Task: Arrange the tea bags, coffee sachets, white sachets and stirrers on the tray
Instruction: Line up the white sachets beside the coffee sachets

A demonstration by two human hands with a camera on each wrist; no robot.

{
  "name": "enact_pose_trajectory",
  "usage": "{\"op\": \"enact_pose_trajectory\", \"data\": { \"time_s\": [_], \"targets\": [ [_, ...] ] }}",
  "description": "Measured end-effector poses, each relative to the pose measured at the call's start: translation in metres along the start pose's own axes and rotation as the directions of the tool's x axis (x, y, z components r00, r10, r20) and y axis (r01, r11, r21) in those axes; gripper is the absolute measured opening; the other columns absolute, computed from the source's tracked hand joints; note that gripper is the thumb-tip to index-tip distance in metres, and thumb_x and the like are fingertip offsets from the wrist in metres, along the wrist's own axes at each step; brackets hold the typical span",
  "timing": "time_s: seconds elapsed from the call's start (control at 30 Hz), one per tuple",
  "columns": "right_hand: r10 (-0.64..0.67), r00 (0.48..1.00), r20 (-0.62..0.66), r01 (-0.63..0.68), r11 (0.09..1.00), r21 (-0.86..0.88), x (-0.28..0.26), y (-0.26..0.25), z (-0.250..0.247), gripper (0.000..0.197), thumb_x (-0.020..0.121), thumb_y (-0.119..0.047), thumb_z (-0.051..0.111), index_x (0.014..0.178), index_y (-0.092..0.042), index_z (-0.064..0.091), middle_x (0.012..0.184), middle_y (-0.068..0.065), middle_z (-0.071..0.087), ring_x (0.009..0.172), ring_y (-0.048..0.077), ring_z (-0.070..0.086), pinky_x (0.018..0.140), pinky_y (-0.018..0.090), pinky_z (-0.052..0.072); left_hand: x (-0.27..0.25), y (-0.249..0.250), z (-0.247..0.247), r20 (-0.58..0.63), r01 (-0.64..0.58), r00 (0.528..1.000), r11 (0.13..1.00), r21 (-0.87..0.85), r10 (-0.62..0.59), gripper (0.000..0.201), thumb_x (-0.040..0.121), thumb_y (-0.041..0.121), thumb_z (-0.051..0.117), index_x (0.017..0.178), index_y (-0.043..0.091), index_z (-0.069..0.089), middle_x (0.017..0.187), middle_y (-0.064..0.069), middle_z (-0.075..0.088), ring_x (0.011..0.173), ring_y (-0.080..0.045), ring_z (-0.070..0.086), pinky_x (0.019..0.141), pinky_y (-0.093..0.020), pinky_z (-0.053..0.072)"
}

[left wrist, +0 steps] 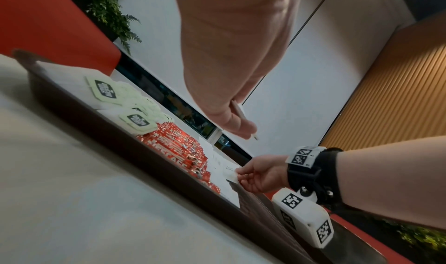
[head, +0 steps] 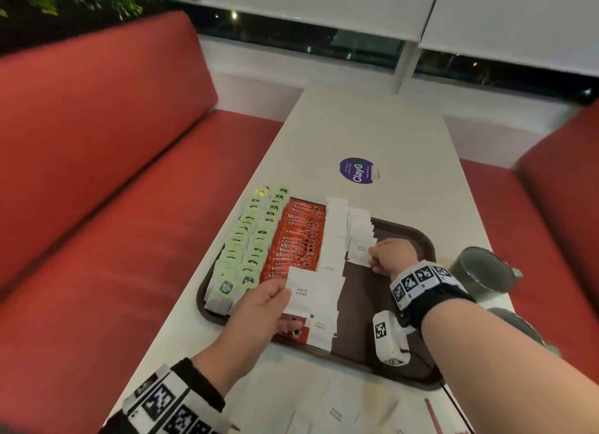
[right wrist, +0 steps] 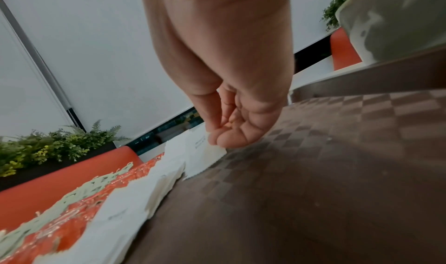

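Right hand (head: 390,255) is pinching one white sachet (head: 360,254) by its right edge, thumb and fingertips (right wrist: 218,138) closed on it, setting it down at the near end of the second white row, centre-right of the head view. Left hand (head: 259,307) is gripping a small stack of white sachets (head: 303,292) between thumb and fingers, lower centre, hovering over the near part of the tray (head: 418,235).

To do the step well: it is probably best laying the sachet so it overlaps the one behind like a shingle, edges square with the first white row (head: 334,232) just left of it, then releasing only once it sits flat. The paper looks light, so a quick pull-away could be dragging it askew.

Outward: coffee sachets (head: 293,239) are lying in a red row left of the white ones, tea bags (head: 246,245) in two green rows at the tray's left edge. The right part of the tray is showing bare brown, likely room for the stirrers. More white sachets (head: 334,412) are lying loose on the table (head: 372,125) at the bottom edge, beside a red stick (head: 432,415), maybe a stirrer, too blurred to tell. Two grey mugs (head: 479,269) are standing right of the tray.
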State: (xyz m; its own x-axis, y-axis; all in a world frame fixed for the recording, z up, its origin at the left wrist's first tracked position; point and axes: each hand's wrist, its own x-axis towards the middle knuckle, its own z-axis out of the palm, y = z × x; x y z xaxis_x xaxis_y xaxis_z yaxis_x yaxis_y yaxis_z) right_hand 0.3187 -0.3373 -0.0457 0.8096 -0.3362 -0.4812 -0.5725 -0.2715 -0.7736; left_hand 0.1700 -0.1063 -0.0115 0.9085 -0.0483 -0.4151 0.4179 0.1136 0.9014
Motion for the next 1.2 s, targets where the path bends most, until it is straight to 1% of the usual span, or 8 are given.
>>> {"op": "enact_pose_trajectory", "data": {
  "time_s": [0.23,0.5,0.6,0.7,0.83,0.93,1.1,1.2],
  "targets": [
    [-0.083,0.996,0.031,0.086,0.989,-0.118,0.019,0.004,0.002,0.021,0.09,-0.002,0.053,0.073,-0.013,0.053,0.073,0.007,0.06,0.066,0.019,0.062,0.074,0.034,0.057,-0.001,-0.007,-0.007,-0.032,0.026,0.999,1.0,0.008,-0.026,0.024,0.1,0.011,0.041,0.104,0.017,0.065,0.11,-0.002,0.069,0.097,-0.025,0.068,0.073,-0.03,0.058],
    [-0.107,0.994,0.0,0.106,0.982,-0.155,0.012,-0.01,-0.001,0.021,0.09,-0.003,0.052,0.071,-0.011,0.055,0.07,0.008,0.061,0.068,0.021,0.063,0.078,0.036,0.058,0.002,-0.007,-0.005,-0.042,0.035,0.999,0.999,0.035,-0.034,0.023,0.1,0.013,0.043,0.107,0.017,0.065,0.112,-0.004,0.068,0.096,-0.023,0.068,0.077,-0.034,0.058],
    [-0.21,0.975,-0.076,0.208,0.977,-0.036,-0.022,-0.018,0.004,0.012,0.088,-0.005,0.054,0.079,-0.009,0.061,0.074,0.01,0.064,0.062,0.017,0.061,0.062,0.03,0.054,0.002,-0.006,-0.005,-0.046,0.032,0.998,0.999,0.033,-0.031,0.023,0.1,0.013,0.043,0.108,0.016,0.064,0.108,-0.003,0.07,0.094,-0.024,0.069,0.079,-0.036,0.058],
    [-0.362,0.922,0.139,0.365,0.931,0.006,-0.082,-0.015,0.011,0.01,0.088,-0.014,0.063,0.078,-0.015,0.067,0.074,0.003,0.067,0.06,0.009,0.06,0.055,0.022,0.048,0.004,-0.003,-0.002,-0.059,0.012,0.998,1.0,0.027,-0.011,0.021,0.1,0.013,0.044,0.106,0.016,0.064,0.107,-0.003,0.07,0.091,-0.022,0.069,0.077,-0.034,0.059],
    [-0.35,0.85,0.394,0.414,0.906,-0.088,-0.133,0.006,0.024,0.01,0.081,-0.022,0.072,0.073,-0.016,0.07,0.07,0.003,0.069,0.062,0.012,0.06,0.061,0.028,0.048,0.005,-0.001,0.008,-0.039,-0.037,0.998,0.999,0.028,0.039,0.022,0.1,0.013,0.043,0.104,0.018,0.064,0.107,-0.001,0.069,0.089,-0.017,0.07,0.073,-0.029,0.057],
    [-0.359,0.867,0.345,0.399,0.915,-0.049,-0.135,0.015,0.024,0.016,0.083,-0.017,0.07,0.068,-0.017,0.064,0.063,0.004,0.062,0.058,0.011,0.055,0.062,0.029,0.045,0.003,0.001,0.017,-0.013,-0.058,0.998,0.998,0.028,0.058,0.023,0.1,0.013,0.043,0.103,0.021,0.064,0.107,-0.001,0.069,0.087,-0.016,0.071,0.075,-0.029,0.057],
    [-0.384,0.893,0.234,0.393,0.92,0.007,-0.124,0.005,0.005,0.023,0.087,-0.009,0.065,0.065,-0.013,0.058,0.058,-0.001,0.057,0.042,-0.003,0.047,0.05,0.014,0.041,0.002,0.003,0.017,-0.014,-0.04,0.999,0.998,0.048,0.041,0.015,0.097,0.013,0.048,0.103,0.018,0.062,0.103,-0.004,0.07,0.091,-0.015,0.071,0.081,-0.031,0.057],
    [-0.35,0.933,0.083,0.354,0.935,-0.033,-0.094,0.0,-0.012,0.025,0.089,-0.011,0.063,0.064,-0.015,0.058,0.059,-0.002,0.058,0.044,0.003,0.047,0.047,0.016,0.036,0.0,0.002,0.01,-0.026,-0.027,0.999,0.999,0.045,0.028,0.012,0.095,0.013,0.053,0.102,0.016,0.062,0.1,-0.007,0.071,0.09,-0.016,0.071,0.081,-0.031,0.057]
  ]
}}
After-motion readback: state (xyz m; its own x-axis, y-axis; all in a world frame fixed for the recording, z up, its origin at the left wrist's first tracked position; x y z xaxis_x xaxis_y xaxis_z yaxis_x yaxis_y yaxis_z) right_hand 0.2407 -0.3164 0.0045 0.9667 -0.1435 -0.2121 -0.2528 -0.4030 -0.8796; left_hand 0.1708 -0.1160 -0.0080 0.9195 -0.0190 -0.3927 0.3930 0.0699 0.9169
